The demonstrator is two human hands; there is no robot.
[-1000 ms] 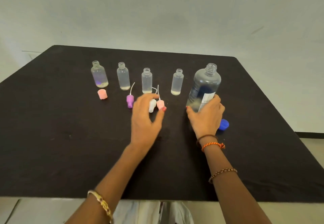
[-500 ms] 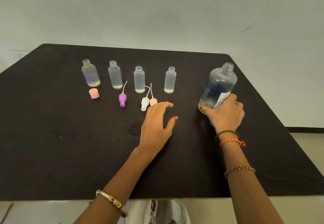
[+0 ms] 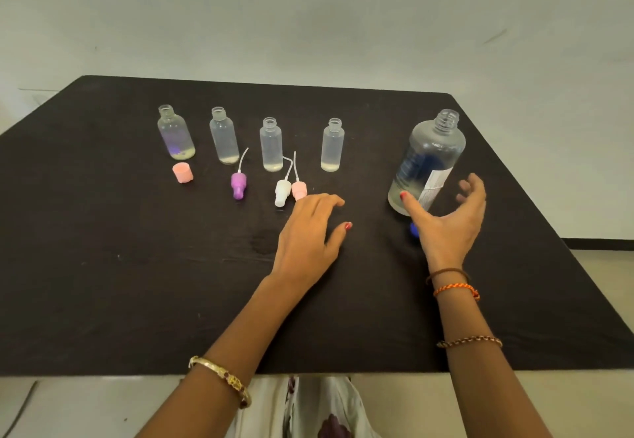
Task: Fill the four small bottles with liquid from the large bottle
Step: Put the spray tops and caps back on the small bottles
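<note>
Four small clear bottles stand uncapped in a row at the back of the black table: first, second, third, fourth. Each holds a thin layer of liquid at the bottom. The large clear bottle stands uncapped to their right. My right hand is spread around its base, thumb tip on the bottle and fingers apart from it. My left hand lies palm down on the table, its fingertips just beside the pink spray cap.
In front of the small bottles lie a pink cap, a purple spray cap and a white spray cap. A blue cap peeks out from under my right hand. The table's right edge runs close behind the large bottle.
My right hand carried the large bottle to the right, set it down and loosened its grip. My left hand let go of the spray caps and settled flat on the table.
</note>
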